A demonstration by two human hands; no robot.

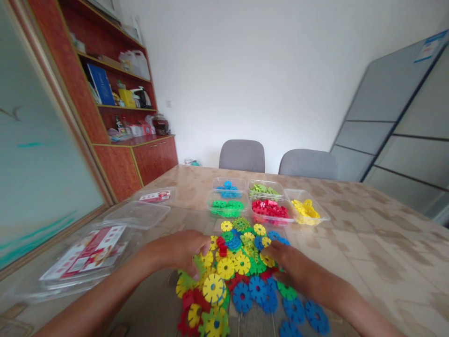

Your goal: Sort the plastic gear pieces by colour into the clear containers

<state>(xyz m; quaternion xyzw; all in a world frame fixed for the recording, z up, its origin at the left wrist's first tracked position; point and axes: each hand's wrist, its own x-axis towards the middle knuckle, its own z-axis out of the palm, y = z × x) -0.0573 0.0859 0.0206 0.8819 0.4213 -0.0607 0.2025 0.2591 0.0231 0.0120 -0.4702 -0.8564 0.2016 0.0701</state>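
A mixed pile of plastic snowflake discs and notched pieces in yellow, blue, green and red (pixel 225 267) lies on the table before me. At the pile's left edge is my left hand (pixel 187 250), its thumb and fingers apart around light-green and yellow pieces. Across from it, my right hand (pixel 286 260) reaches into the right side, fingertips against a yellow disc (pixel 267 258). Its thumb is apart from the fingers, near a green disc (pixel 286 290). Several blue discs (pixel 257 289) lie between and below the hands.
Beyond the pile stand clear tubs of blue (pixel 227 189), green (pixel 227 208), lime (pixel 264 189), red (pixel 269 210) and yellow pieces (pixel 306 209). Clear lids (pixel 136 214) and labelled packaging (pixel 84 252) lie at left. Two grey chairs (pixel 242 155) stand behind the table.
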